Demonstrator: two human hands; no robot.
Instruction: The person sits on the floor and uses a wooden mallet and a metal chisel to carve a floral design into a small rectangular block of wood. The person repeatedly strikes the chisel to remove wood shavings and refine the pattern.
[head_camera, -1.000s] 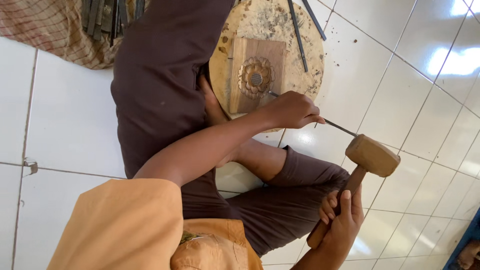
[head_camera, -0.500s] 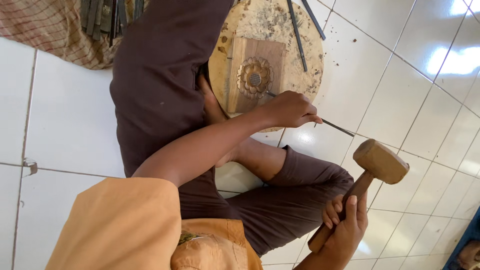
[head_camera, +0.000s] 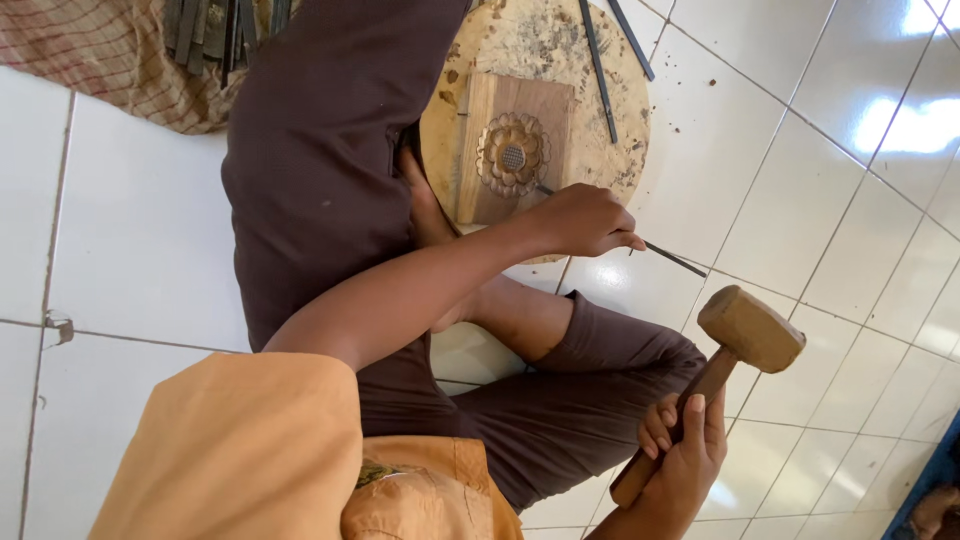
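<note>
A rectangular wooden panel carved with a round flower is seen lying flat on a round wooden work block, set toward the block's edge nearest the person's bare foot. A thin metal chisel is gripped in the left hand, whose fingers are closed around the shaft; its tip is laid against the flower's rim, and its butt end projects past the block's edge over the white tiled floor.

A wooden mallet is held by the handle in the right hand, fingers wrapped tightly near the handle's lower end. The mallet head is raised, clear of the chisel's butt and apart from it.

Two further long metal tools are noted lying across the far part of the block, near its rim. Wood chips are scattered on the block's surface and on the tiles beside it.

The person is seated cross-legged on the floor in dark trousers and an orange shirt. A woven mat bearing a bundle of dark metal tools lies at the floor's upper-left corner.
</note>
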